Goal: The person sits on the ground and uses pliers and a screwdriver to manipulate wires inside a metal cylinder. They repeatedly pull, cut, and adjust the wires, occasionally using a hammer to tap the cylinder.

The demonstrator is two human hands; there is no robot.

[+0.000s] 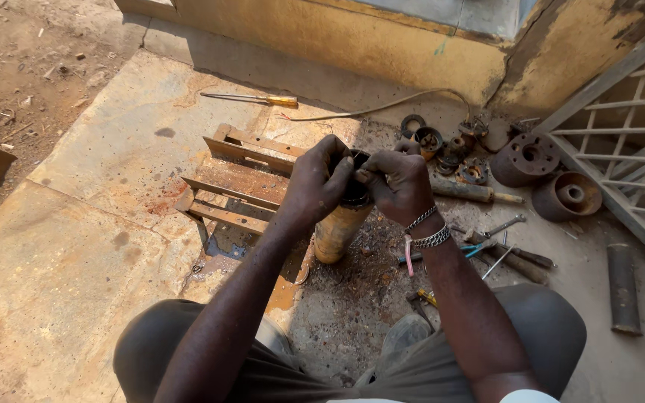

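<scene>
While both hands work at its top, the rusty cylinder (340, 227) stands nearly upright on the concrete floor (98, 246), its long axis running from the floor up toward the camera, tipped slightly so the upper end leans away from the person's knees. From the head camera, the left hand (318, 183) closes its fingers round the left side of the dark ring (354, 190) seated on the cylinder's upper end, while the right hand (399, 183) pinches the same ring from the right, fingertips curled in over the rim; neither hand is open, and both grip the same part. The two hands sit level with each other, meeting at the cylinder's top, so neither is plainly nearer; the cylinder's body hangs below them, its base touching the floor between the person's legs and the rusty metal frame (237, 186), which lies just beside it on the left. Toward the far edge of the floor, by the yellow wall (352, 45), a screwdriver (251, 97) lies well apart. On the right lie round pulleys (546, 175), small bearings (442, 145), a short pipe (624, 287) and loose hand tools (502, 246)
</scene>
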